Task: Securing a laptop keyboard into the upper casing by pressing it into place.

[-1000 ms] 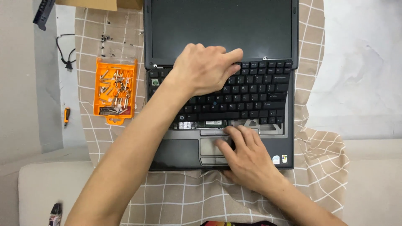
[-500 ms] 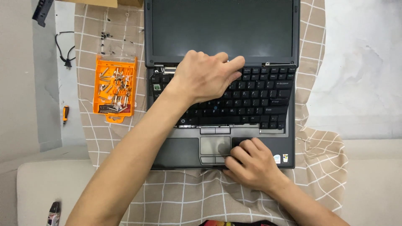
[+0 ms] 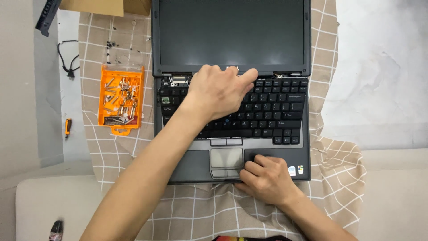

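Single head-worn view, looking steeply down from close above. Laptop [image 3: 231, 89] fills centre frame; both forearms enter from the near edge. No second view.

Your dark grey laptop [image 3: 196, 165] with black keyboard [image 3: 276, 111], beige cloth [image 3: 330, 178] checked in white lines, orange bit tray [image 3: 121, 100], orange-handled screwdriver [image 3: 67, 127], brown cardboard box [image 3: 104, 6].

I see a beige cloth with a white grid pattern [image 3: 330, 178] spread over the surface. On its left part lies an orange plastic tray of metal screwdriver bits [image 3: 121, 99], with small dark screws [image 3: 109, 47] scattered beyond it. Farther left sit a black cable [image 3: 67, 62] and a small orange-handled screwdriver [image 3: 67, 127]. A brown cardboard box [image 3: 104, 6] rests at the far left edge.
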